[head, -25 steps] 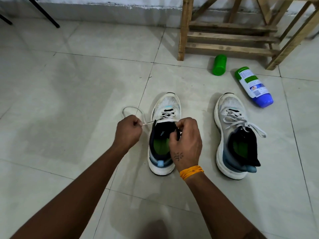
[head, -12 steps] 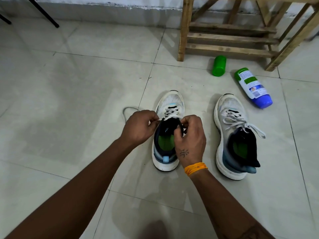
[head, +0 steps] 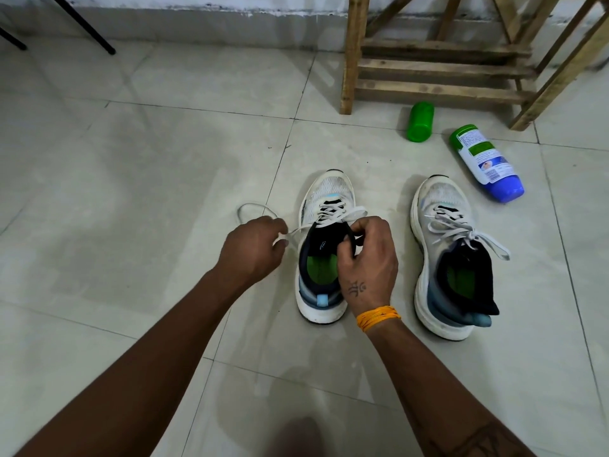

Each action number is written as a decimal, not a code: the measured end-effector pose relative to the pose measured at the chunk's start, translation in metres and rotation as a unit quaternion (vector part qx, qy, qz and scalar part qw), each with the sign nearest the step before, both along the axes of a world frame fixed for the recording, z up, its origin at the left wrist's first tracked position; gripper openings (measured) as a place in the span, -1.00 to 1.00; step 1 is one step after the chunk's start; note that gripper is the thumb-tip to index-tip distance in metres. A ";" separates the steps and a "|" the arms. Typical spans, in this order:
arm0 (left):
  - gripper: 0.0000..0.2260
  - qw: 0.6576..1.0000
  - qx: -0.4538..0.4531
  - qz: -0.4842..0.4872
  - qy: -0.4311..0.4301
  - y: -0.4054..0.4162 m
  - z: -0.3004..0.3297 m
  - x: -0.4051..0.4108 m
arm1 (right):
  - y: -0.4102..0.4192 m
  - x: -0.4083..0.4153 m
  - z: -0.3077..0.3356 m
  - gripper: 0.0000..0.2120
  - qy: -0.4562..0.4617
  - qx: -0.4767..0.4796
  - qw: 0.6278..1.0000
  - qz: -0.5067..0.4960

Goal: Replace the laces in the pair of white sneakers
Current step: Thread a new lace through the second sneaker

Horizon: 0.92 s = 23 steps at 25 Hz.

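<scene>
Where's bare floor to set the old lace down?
Open tile lies left of the left sneaker, beyond the loose lace. The strip between it and the right sneaker is narrow. Crowded by the green bottle and white bottle.

No text can be read anywhere in the view. The lying bottle (head: 487, 163) carries a white label with printed lines and a barcode, and the left sneaker (head: 324, 249) has small pale print on its dark tongue, but all of it is too small and blurred to make out.
</scene>
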<state>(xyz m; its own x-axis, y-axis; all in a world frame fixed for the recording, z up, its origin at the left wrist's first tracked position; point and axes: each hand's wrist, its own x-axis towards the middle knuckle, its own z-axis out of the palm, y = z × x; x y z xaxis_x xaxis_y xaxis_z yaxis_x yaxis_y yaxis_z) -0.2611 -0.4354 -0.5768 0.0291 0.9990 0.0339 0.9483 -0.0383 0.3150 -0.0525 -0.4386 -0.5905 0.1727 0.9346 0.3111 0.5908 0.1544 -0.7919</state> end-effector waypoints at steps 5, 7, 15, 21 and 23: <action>-0.90 0.999 0.013 -0.032 0.031 0.009 0.010 0.020 | -0.002 0.002 0.000 -0.85 0.005 -0.005 1.000 -0.001; -0.92 0.986 -0.099 0.037 0.132 0.008 0.013 0.010 | -0.001 0.004 0.001 -0.84 -0.005 -0.007 1.000 -0.009; -0.85 0.995 -0.055 0.041 0.071 0.004 0.013 0.010 | -0.001 0.004 -0.001 -0.84 -0.005 -0.006 1.000 -0.005; -0.85 0.999 0.000 -0.014 -0.033 0.009 0.006 0.018 | -0.001 0.003 0.002 -0.84 -0.017 -0.007 1.000 -0.013; -0.85 0.998 -0.037 0.012 -0.043 0.009 0.005 0.018 | -0.001 0.002 0.002 -0.84 -0.019 -0.009 1.000 -0.018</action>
<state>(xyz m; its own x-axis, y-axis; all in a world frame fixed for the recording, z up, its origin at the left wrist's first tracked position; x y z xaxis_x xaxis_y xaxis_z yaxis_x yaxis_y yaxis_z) -0.2435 -0.4263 -0.5717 0.0060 0.9992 -0.0394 0.9180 0.0101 0.3964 -0.0500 -0.4396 -0.5880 0.1951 0.9331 0.3021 0.6260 0.1187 -0.7708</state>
